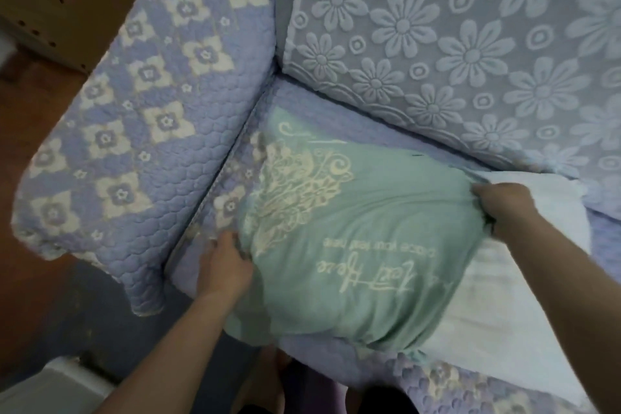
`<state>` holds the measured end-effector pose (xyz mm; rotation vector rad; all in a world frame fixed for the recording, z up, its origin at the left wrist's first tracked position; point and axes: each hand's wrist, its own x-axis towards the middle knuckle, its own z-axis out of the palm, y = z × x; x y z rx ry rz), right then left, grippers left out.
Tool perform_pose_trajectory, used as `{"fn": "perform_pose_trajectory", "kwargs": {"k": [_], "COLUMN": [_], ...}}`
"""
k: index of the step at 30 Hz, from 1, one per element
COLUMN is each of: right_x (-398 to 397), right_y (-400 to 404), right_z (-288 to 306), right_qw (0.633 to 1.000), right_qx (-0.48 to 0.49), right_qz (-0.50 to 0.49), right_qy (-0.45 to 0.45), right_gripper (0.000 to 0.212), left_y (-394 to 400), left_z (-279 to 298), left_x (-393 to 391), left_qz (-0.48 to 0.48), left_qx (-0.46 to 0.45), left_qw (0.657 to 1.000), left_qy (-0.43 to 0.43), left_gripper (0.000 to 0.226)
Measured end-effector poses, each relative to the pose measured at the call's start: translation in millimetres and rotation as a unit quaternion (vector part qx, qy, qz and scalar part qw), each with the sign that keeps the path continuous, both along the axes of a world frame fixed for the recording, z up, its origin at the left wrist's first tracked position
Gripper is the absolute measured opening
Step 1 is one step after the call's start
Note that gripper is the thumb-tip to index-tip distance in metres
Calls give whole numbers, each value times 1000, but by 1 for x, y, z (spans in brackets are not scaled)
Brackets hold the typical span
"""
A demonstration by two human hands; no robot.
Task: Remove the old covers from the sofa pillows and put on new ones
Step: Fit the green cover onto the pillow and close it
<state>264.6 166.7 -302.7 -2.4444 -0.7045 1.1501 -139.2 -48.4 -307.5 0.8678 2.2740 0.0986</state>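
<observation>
Gripping now: mint-green printed fabric pillow cover (349, 245) on the sofa seat is bunched at its open R edge by the right hand (500, 208); white inner pillow (497, 306) sticks out rightwards. Left hand (226, 265) is pressed on the closed L end, fingers part hidden.

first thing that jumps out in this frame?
The mint-green cover with cream print, mid-frame on the sofa seat, white pillow sticking out of its right end. The right hand grips the cover's bunched open edge; the left hand holds its opposite end near the quilted armrest.
</observation>
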Motion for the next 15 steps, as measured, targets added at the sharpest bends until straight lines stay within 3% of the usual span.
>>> {"fn": "perform_pose_trajectory", "kwargs": {"k": [2,5,9,10,12,15], "right_x": [0,6,11,17,29,46], "right_y": [-19,-47,-81,-91,-114,-137], "right_z": [6,21,41,46,59,96], "right_qw": [999,995,988,989,990,984], "right_qx": [-15,-12,1,-5,-50,-111], "right_qz": [49,7,22,38,64,108], "right_qy": [6,100,155,142,112,84], "right_gripper": [32,39,39,44,51,45], "left_y": [19,78,148,155,154,119], "left_z": [12,18,6,12,38,107], "left_x": [10,34,41,46,60,80], "left_qz": [0,-23,57,34,-61,-187], "left_qx": [58,126,57,43,49,67], "left_qw": [998,992,992,993,990,971], "left_qy": [23,-9,-100,-105,-116,-135], "left_gripper": [49,62,94,93,67,42]}}
